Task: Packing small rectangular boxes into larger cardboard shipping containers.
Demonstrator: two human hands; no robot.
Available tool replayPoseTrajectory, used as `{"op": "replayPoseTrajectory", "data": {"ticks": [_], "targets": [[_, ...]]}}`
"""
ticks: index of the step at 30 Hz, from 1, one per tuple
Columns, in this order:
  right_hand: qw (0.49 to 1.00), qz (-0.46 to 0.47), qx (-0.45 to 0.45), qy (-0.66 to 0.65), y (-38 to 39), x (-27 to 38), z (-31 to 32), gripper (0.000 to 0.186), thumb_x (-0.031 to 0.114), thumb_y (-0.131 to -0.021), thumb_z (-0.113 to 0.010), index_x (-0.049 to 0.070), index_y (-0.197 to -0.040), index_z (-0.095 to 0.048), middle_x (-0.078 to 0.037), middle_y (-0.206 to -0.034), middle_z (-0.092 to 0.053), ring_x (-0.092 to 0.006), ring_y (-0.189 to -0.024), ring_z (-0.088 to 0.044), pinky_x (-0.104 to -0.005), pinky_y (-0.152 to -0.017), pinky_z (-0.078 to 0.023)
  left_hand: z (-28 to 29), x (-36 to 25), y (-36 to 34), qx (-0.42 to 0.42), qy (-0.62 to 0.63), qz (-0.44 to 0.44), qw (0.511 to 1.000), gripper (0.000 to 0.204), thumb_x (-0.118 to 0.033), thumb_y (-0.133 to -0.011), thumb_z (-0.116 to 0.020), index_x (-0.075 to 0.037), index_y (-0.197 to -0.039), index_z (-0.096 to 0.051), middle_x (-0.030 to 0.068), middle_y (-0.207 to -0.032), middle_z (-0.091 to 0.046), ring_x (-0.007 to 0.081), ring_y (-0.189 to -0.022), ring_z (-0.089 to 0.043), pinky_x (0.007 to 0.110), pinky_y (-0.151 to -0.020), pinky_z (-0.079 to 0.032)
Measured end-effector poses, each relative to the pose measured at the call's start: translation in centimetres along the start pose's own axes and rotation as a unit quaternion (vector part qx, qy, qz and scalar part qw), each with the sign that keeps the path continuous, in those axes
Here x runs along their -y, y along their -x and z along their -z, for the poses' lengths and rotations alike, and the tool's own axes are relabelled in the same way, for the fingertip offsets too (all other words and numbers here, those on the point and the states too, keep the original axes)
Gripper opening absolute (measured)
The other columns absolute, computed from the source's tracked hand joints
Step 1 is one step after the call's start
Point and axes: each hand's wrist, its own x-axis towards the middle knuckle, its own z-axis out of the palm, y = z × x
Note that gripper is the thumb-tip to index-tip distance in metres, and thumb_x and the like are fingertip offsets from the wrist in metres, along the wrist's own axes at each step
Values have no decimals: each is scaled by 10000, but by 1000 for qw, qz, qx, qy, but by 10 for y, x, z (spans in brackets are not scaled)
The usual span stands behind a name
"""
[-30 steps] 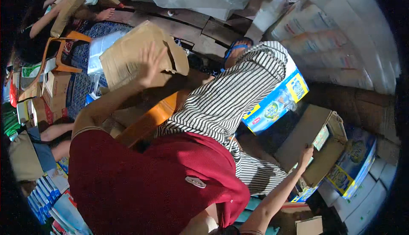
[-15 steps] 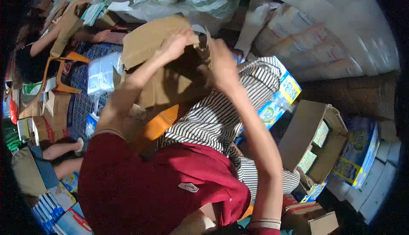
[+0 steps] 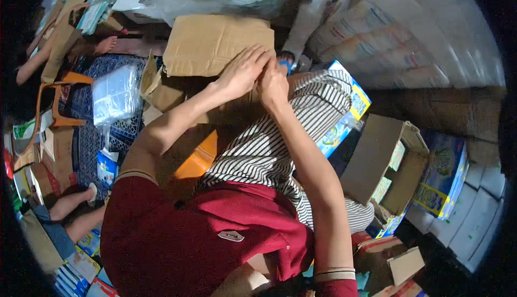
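Two hands meet on one brown cardboard box (image 3: 215, 47) that sits on the person's lap, resting against the striped cloth (image 3: 280, 141) over the knees. The left hand (image 3: 242, 71) lies flat with fingers spread along the box's near right edge, pressing on the board rather than closed round it. The right hand (image 3: 273, 84) sits just beside it, touching it, at the box's near right corner; whether its fingers are curled on a flap or only pushing I cannot tell, as the left hand covers them.

The box looks light for its bulk and fairly stiff across the panels, but soft at the creases: the flap below it is bent and dog-eared. Plain board is not slippery, so open palms should hold it. The best hold is probably at opposite edges or under a corner, not on a loose flap, which would likely fold or tear.

An open carton (image 3: 388, 162) stands to the right on the floor, well apart, with blue printed boxes (image 3: 441, 178) just beside it. A clear plastic packet (image 3: 116, 92) lies to the left.
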Motion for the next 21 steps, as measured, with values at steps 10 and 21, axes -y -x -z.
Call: {"op": "replayPoseTrajectory", "data": {"ticks": [10, 21], "targets": [[997, 0, -81, 12, 4, 4, 2, 618, -60, -780, -410, 35, -1362, -227, -208, -961, -575, -349, -731, -563, -413, -620, -479, 45, 37, 58, 87, -139, 199, 966, 855, -2, -616, -642, -101, -1375, -260, 191, -1384, -269, 442, -1260, -249, 587, -1008, -231], [962, 60, -194, -180, 29, 49, 73, 799, -128, -621, -487, 43, -1363, -246, -258, -1102, -540, -428, -925, -526, -436, -803, -448, 171, -41, 13, -2, -143, 79, 987, 691, 82, -617, -495, -54, -1291, -419, 170, -1328, -403, 359, -1247, -348, 467, -1061, -226]]}}
